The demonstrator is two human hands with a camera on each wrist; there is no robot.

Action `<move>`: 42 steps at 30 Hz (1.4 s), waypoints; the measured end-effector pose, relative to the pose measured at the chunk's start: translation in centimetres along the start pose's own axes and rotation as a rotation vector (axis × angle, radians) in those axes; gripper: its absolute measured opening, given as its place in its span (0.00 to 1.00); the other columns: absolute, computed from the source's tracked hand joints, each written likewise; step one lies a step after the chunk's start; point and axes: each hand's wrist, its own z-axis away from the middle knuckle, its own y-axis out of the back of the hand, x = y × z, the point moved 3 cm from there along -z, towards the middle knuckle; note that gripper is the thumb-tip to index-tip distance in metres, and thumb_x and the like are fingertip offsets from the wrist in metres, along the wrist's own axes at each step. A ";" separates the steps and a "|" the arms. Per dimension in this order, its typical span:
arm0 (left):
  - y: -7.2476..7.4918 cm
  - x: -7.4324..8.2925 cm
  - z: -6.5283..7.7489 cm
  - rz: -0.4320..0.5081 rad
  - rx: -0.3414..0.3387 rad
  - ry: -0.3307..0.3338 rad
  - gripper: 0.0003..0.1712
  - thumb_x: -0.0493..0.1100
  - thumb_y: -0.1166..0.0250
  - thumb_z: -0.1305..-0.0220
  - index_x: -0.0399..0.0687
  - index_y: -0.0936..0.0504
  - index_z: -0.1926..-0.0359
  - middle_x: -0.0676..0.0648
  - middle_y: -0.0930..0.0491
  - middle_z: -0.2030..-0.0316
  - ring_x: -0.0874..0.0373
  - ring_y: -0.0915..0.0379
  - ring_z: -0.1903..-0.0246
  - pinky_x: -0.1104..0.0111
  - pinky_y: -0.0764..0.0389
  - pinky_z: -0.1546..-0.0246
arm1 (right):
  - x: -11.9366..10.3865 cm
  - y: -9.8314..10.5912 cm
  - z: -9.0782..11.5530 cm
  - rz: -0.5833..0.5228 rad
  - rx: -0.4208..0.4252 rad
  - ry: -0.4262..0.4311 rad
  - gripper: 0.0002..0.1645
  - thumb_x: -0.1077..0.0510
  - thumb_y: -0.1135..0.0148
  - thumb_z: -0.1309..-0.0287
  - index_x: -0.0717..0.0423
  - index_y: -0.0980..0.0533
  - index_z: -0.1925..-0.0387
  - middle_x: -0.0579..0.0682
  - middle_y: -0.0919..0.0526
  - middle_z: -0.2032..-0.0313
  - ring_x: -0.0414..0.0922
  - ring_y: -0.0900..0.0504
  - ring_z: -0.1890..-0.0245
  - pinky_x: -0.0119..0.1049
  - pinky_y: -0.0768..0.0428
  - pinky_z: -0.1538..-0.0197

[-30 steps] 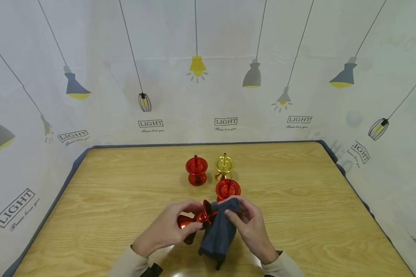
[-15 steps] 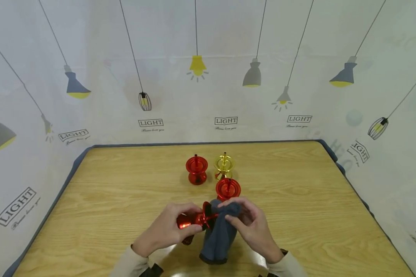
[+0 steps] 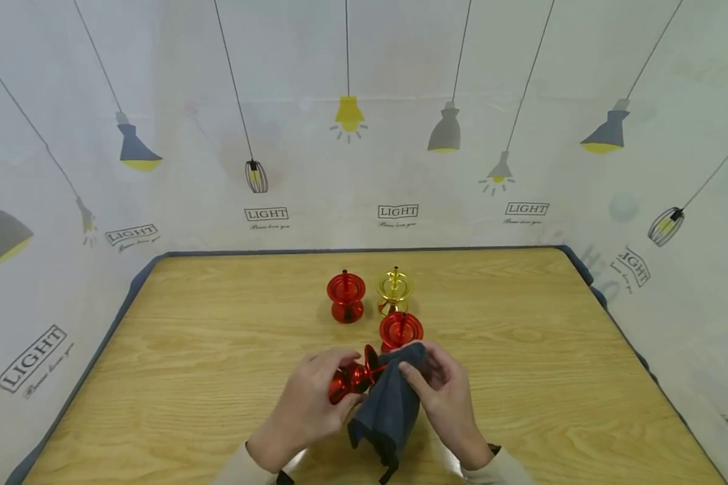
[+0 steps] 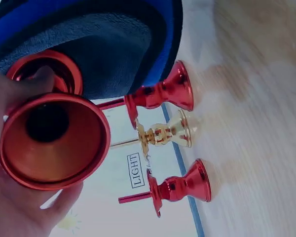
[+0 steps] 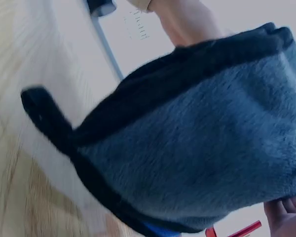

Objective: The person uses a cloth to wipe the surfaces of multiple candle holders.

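Note:
My left hand [image 3: 312, 397] grips a shiny red candle holder [image 3: 352, 380] by its body, tipped on its side with the spike toward the right. In the left wrist view its hollow base [image 4: 84, 148] faces the camera. My right hand [image 3: 449, 397] pinches a dark grey-blue cloth [image 3: 391, 404] at its gathered top, right at the spike; the spike's tip is hidden by the cloth. The cloth's lower part hangs in folds, and in the right wrist view a dark edging and a loop [image 5: 42, 111] show.
Beyond my hands stand a red candle holder [image 3: 346, 296], a gold one [image 3: 394, 289] and a nearer red one [image 3: 402, 330], all upright on the wooden table [image 3: 218, 323]. A white printed sheet [image 3: 315, 168] rises behind the table's back edge.
My left hand and the red candle holder have shifted right, closer to the right hand, and the disc has tilted. The cloth has been refolded, its hanging end swinging. The head view has drifted slightly.

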 end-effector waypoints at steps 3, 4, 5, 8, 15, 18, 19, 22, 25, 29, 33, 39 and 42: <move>0.2 -0.2 0.0 0.008 -0.012 0.022 0.30 0.44 0.16 0.56 0.46 0.20 0.51 0.52 0.15 0.60 0.63 0.19 0.62 0.60 0.17 0.54 | 0.0 -0.1 0.1 -0.017 -0.010 0.014 0.15 0.69 0.32 0.39 0.67 0.22 0.51 0.47 0.12 0.58 0.40 0.13 0.59 0.33 0.14 0.57; 0.2 -0.4 0.0 0.048 -0.033 0.033 0.28 0.44 0.17 0.54 0.48 0.19 0.53 0.53 0.15 0.61 0.64 0.20 0.63 0.62 0.17 0.56 | 0.0 -0.1 0.0 -0.025 -0.030 0.038 0.15 0.69 0.33 0.39 0.67 0.23 0.50 0.48 0.12 0.58 0.41 0.13 0.58 0.32 0.14 0.56; 0.3 -0.7 -0.1 0.096 -0.063 0.043 0.25 0.45 0.18 0.52 0.49 0.19 0.54 0.54 0.15 0.62 0.66 0.20 0.64 0.64 0.17 0.57 | 0.0 0.0 0.0 -0.036 -0.055 0.062 0.16 0.70 0.33 0.39 0.67 0.23 0.50 0.49 0.12 0.56 0.41 0.13 0.57 0.32 0.14 0.56; 0.4 -1.7 -0.3 0.291 -0.199 0.092 0.18 0.45 0.23 0.44 0.51 0.18 0.54 0.55 0.14 0.63 0.68 0.20 0.64 0.69 0.17 0.59 | 0.2 0.0 -0.1 -0.069 -0.164 0.179 0.16 0.73 0.36 0.39 0.68 0.25 0.49 0.54 0.13 0.53 0.41 0.13 0.52 0.32 0.15 0.52; 0.0 -3.5 -0.1 0.637 -0.469 0.268 0.17 0.47 0.34 0.30 0.41 0.17 0.47 0.45 0.12 0.57 0.64 0.16 0.58 0.70 0.18 0.54 | 0.8 -0.1 -0.4 -0.108 -0.308 0.316 0.18 0.77 0.40 0.38 0.68 0.26 0.47 0.65 0.17 0.52 0.43 0.16 0.47 0.34 0.17 0.45; -0.1 -2.9 0.1 0.551 -0.384 0.241 0.21 0.46 0.31 0.32 0.42 0.19 0.43 0.46 0.13 0.53 0.61 0.17 0.55 0.69 0.17 0.54 | 1.0 -0.1 -0.4 -0.069 -0.237 0.240 0.17 0.75 0.39 0.37 0.69 0.26 0.47 0.63 0.16 0.52 0.42 0.14 0.50 0.33 0.16 0.49; -0.1 -2.5 0.1 0.481 -0.335 0.206 0.22 0.46 0.29 0.35 0.43 0.19 0.43 0.47 0.14 0.53 0.60 0.17 0.55 0.68 0.16 0.54 | 1.0 -0.1 -0.4 -0.055 -0.191 0.194 0.17 0.73 0.38 0.37 0.70 0.26 0.47 0.60 0.15 0.53 0.41 0.14 0.52 0.33 0.15 0.51; 0.0 -1.1 0.0 0.185 -0.145 0.044 0.28 0.44 0.21 0.45 0.44 0.19 0.44 0.48 0.14 0.52 0.58 0.17 0.55 0.63 0.15 0.54 | 1.0 0.0 -0.3 -0.037 -0.056 0.038 0.17 0.69 0.35 0.37 0.71 0.25 0.47 0.52 0.13 0.56 0.40 0.13 0.58 0.32 0.15 0.56; 0.1 -0.1 -0.1 -0.020 0.020 -0.071 0.30 0.41 0.17 0.53 0.42 0.18 0.49 0.47 0.14 0.55 0.56 0.17 0.56 0.61 0.14 0.55 | 0.7 -0.1 -0.2 -0.055 0.031 -0.070 0.19 0.67 0.33 0.37 0.72 0.25 0.48 0.46 0.13 0.60 0.40 0.14 0.61 0.32 0.15 0.57; 0.3 0.1 -0.1 0.006 0.080 -0.090 0.28 0.39 0.17 0.55 0.42 0.17 0.52 0.48 0.15 0.58 0.57 0.18 0.58 0.63 0.14 0.57 | 0.3 -0.1 -0.2 -0.061 0.018 -0.072 0.20 0.67 0.33 0.38 0.74 0.25 0.47 0.44 0.13 0.59 0.40 0.14 0.60 0.31 0.16 0.57; 0.3 -0.4 0.1 0.179 -0.014 -0.033 0.22 0.40 0.21 0.48 0.43 0.16 0.52 0.50 0.14 0.59 0.62 0.18 0.61 0.69 0.15 0.61 | 0.2 0.2 -0.1 -0.051 -0.098 0.024 0.18 0.68 0.35 0.36 0.71 0.25 0.47 0.46 0.12 0.55 0.41 0.13 0.56 0.32 0.15 0.54; 0.2 -1.6 0.2 0.658 -0.331 0.188 0.11 0.42 0.36 0.29 0.41 0.15 0.51 0.46 0.12 0.63 0.68 0.18 0.67 0.71 0.15 0.67 | 0.3 0.6 -0.1 -0.100 -0.277 0.181 0.16 0.73 0.41 0.35 0.66 0.26 0.47 0.49 0.14 0.51 0.43 0.14 0.49 0.34 0.16 0.49; 0.3 -1.7 0.2 0.726 -0.425 0.273 0.15 0.45 0.41 0.24 0.42 0.16 0.47 0.45 0.13 0.61 0.67 0.18 0.66 0.70 0.15 0.65 | 0.2 0.6 -0.1 -0.115 -0.291 0.197 0.16 0.74 0.41 0.35 0.67 0.26 0.46 0.51 0.14 0.51 0.44 0.14 0.48 0.34 0.16 0.49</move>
